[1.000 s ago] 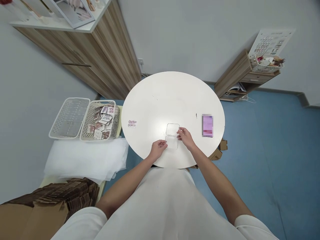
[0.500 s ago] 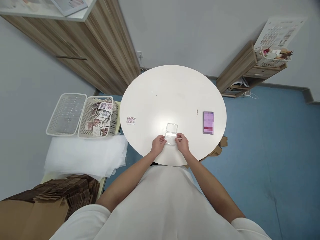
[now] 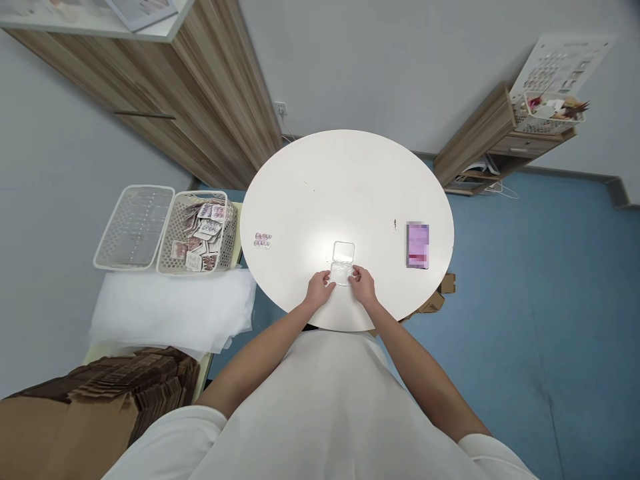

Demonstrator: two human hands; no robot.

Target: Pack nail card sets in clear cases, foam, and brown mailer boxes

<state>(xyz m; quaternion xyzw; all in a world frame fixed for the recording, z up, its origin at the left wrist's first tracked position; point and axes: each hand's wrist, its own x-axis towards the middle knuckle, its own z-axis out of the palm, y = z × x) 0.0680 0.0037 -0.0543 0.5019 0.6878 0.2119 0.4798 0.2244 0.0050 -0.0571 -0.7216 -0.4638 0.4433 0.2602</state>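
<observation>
A small clear plastic case (image 3: 342, 273) lies at the near side of the white round table, its lid raised on the far side. My left hand (image 3: 319, 289) grips its left edge between thumb and fingers. On the opposite edge, my right hand (image 3: 363, 285) pinches the case in the same way. Off to the left on the tabletop is a small card of pinkish-purple pieces (image 3: 263, 240), too small to make out exactly. A purple box-like item (image 3: 417, 245), its face pixelated, rests at the right.
Left of the table (image 3: 350, 173) stand a basket of printed cards (image 3: 200, 230) and a basket of clear cases (image 3: 135, 227). White sheets (image 3: 170, 307) and a stack of folded brown cardboard (image 3: 125, 393) lie nearer. A wooden cabinet (image 3: 220, 87) rises behind.
The case's lid has tilted up more, and the case now sits slightly farther from my body. Both hands keep their hold on its sides.
</observation>
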